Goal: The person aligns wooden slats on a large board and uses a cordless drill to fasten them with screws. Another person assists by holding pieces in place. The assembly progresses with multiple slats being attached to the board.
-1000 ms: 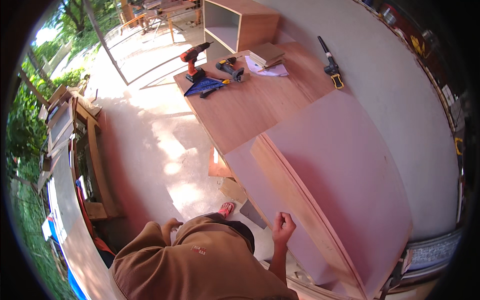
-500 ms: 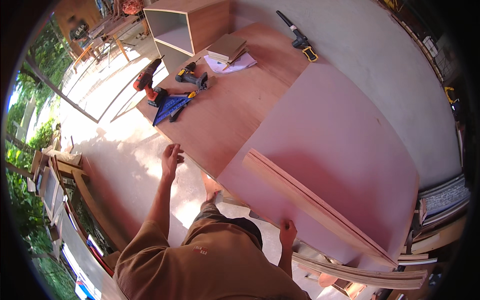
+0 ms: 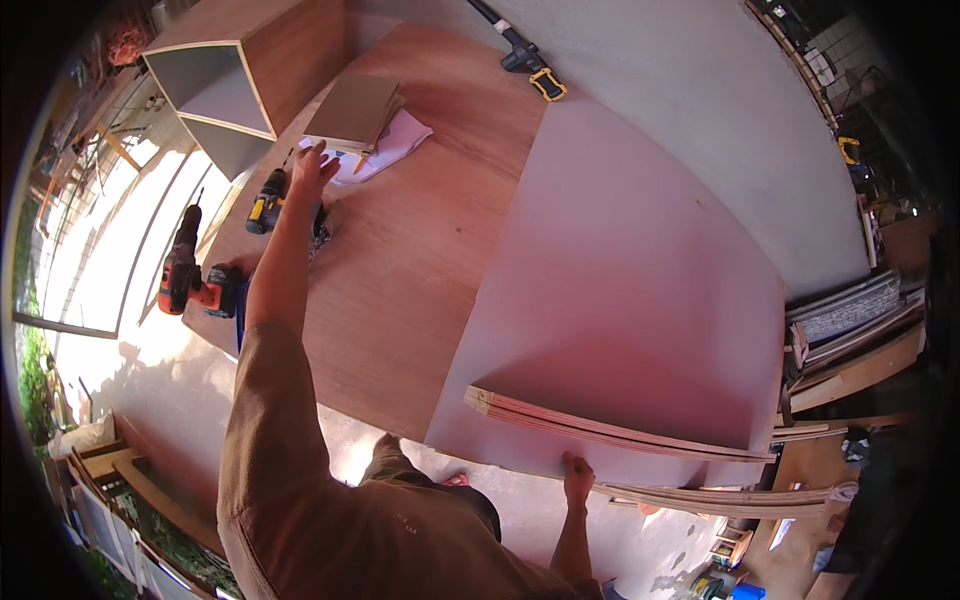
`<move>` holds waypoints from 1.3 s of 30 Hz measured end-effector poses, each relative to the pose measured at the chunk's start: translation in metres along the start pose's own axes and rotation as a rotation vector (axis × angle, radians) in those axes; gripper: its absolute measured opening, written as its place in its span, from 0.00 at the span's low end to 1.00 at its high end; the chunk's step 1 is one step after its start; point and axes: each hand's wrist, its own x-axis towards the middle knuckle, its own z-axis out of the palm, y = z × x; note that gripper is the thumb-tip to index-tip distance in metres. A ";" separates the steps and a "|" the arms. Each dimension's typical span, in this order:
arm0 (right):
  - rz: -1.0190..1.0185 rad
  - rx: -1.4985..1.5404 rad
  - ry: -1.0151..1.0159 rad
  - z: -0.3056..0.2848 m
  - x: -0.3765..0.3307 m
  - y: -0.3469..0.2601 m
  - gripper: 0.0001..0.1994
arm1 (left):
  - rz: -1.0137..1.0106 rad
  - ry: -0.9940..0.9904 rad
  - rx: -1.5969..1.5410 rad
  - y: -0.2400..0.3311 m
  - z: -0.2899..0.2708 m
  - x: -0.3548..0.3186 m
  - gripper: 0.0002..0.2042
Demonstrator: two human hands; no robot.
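Two hands are at work, far apart. Your left hand (image 3: 312, 165) is stretched out over the tabletop (image 3: 420, 250), its fingers (image 3: 318, 152) spread apart and holding nothing. The fingertips lie just short of the white cloth (image 3: 392, 152) and touch or nearly touch its near edge; you cannot tell which. A small square board (image 3: 352, 110) rests on that cloth, just beyond the fingers. Right under your wrist sits a yellow and black drill (image 3: 264, 205), close by the left side of the arm. Further down, near the tabletop's left edge, lies a red and black drill (image 3: 185, 275), well apart from the hand.

Your right hand (image 3: 577, 472) is down at the near edge of the big pale panel (image 3: 640, 290), which lies flat on the right part of the tabletop. The fingers are pressed against the edge of the panel from below; whether they curl around it cannot be told. Just above that hand a thin stack of plywood strips (image 3: 600, 428) lies on the panel, along its near edge.

At the far left stands an open wooden box (image 3: 250, 70) on the tabletop, well beyond your left hand. A black and yellow tool (image 3: 528, 65) lies at the far edge, near the panel's far corner.
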 end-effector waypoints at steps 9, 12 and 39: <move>0.141 -0.045 -0.062 -0.001 0.005 -0.001 0.25 | -0.027 0.162 0.185 -0.023 -0.024 0.089 0.23; 0.120 -0.031 -0.079 -0.003 0.006 -0.002 0.26 | 0.006 0.167 0.263 -0.011 -0.017 0.080 0.20; -0.468 0.365 -0.011 -0.227 0.071 0.013 0.04 | -0.316 -0.651 0.176 0.101 0.326 -0.431 0.12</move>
